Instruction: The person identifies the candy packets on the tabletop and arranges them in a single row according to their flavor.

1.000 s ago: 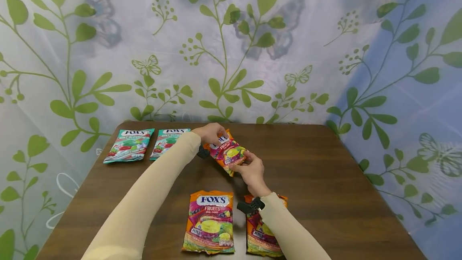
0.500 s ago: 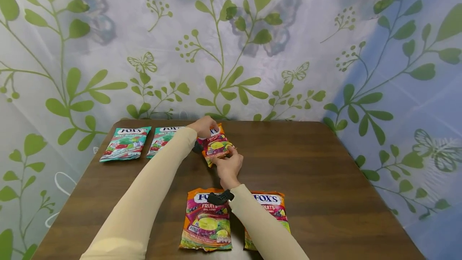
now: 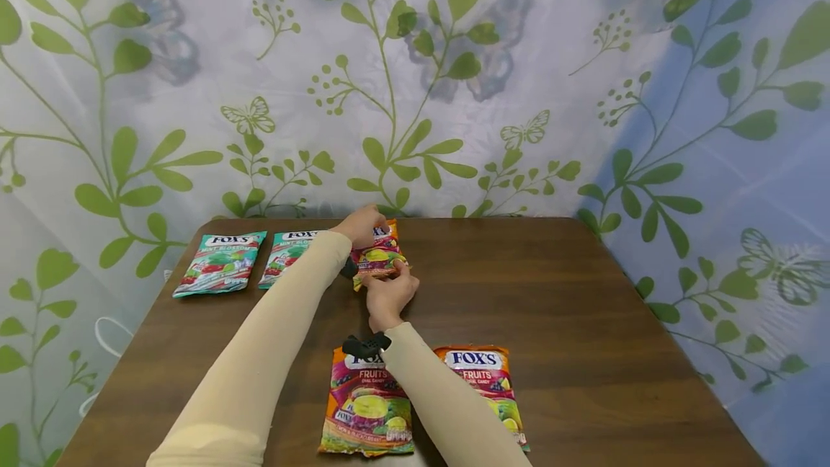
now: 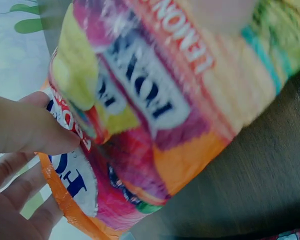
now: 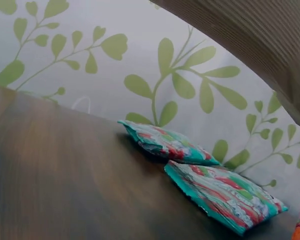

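Both hands are on an orange and purple bag of Fox's Fruits candy at the far middle of the table. My left hand pinches its top end; in the left wrist view the thumb lies across the printed front and the fingers are behind. At the lower edge of the bag, my right hand holds it by thumb and fingers, and a blurred fingertip overlaps the bag there. The left hand covers part of the bag in the head view. In the right wrist view the right hand itself is hidden.
Two teal Mint Blossom candy bags, one outer and one inner, lie at the far left; the left sleeve overlaps the inner one. Two more Fruits bags, a left one and a right one, lie near the front of the brown table.
Both hands have moved the Fruits bag left and toward the far edge, beside the teal bags. It has turned from slanted to nearly straight.
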{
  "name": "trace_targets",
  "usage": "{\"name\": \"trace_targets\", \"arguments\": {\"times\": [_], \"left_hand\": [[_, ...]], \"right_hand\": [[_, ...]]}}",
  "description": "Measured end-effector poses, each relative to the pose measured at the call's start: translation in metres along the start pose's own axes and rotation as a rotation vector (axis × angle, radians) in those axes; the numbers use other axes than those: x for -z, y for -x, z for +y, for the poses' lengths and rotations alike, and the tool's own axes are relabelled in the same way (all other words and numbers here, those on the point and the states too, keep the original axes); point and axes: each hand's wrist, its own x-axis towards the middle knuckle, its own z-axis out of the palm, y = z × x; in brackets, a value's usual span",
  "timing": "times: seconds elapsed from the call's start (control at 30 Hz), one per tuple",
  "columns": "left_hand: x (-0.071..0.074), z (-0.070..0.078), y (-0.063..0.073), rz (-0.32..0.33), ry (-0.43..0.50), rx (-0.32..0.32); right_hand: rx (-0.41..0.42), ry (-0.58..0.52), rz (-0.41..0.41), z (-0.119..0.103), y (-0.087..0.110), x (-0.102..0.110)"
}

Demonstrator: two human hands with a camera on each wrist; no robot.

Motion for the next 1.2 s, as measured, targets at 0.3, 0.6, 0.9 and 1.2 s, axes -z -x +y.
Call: {"name": "trace_targets", "arguments": {"times": [0.3, 0.6, 0.9, 1.2], "left_hand": [[0.001, -0.004, -0.003, 0.002, -0.025, -0.014], [-0.005, -0.012, -0.007, -0.002, -0.062, -0.053], [-0.015, -0.019, -0.01, 0.003, -0.057, -0.071], [-0.021, -0.017, -0.012, -0.012, -0.044, -0.049]], "right_hand": [[-0.026, -0.033, 0.049, 0.005, 0.004, -0.02], [0.026, -0.021, 0.043, 0.015, 0.011, -0.028], [0.018, -0.065, 0.023, 0.016, 0.014, -0.028], [0.06, -0.012, 0.03, 0.017, 0.016, -0.024]]}}
